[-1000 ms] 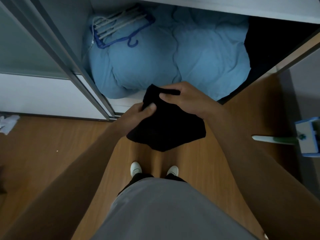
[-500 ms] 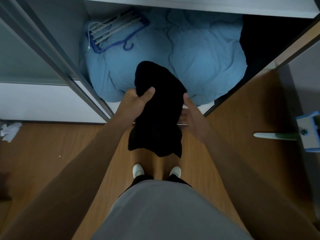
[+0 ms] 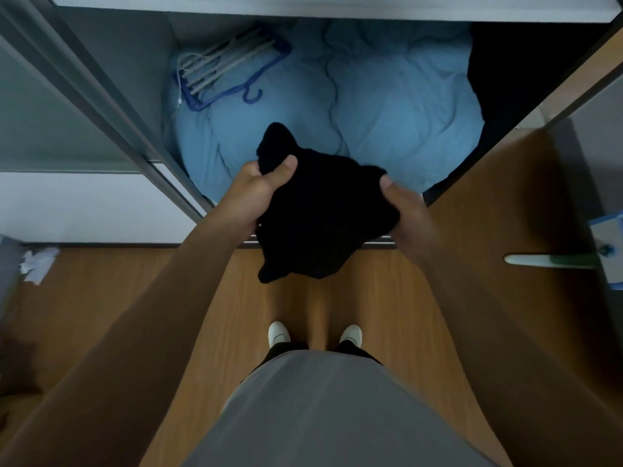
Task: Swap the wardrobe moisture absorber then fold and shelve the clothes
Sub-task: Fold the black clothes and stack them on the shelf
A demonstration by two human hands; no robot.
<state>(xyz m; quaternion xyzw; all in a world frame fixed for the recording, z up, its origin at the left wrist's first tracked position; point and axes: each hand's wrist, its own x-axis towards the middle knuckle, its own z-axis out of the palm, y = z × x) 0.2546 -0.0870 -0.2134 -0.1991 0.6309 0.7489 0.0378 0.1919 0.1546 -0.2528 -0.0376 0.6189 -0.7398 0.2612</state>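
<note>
A person is standing on the wooden floor (image 3: 387,298) at the open wardrobe (image 3: 141,69), holding a black garment (image 3: 320,214) bunched between both hands. The left hand (image 3: 256,193) is gripping its left edge, thumb on top; the right hand (image 3: 404,214) is gripping its right edge. A blue duvet (image 3: 387,106) is filling the wardrobe bottom, with hangers (image 3: 222,72) lying in its back left corner.

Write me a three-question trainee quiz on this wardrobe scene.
1. True or false: the left hand and the right hand both hold the black garment.
2. The hangers lie on: A the floor; B the blue duvet; C a drawer.
3. Fill in: the person's shoes are ____.
Key: 1 true; 2 B; 3 white.
</note>
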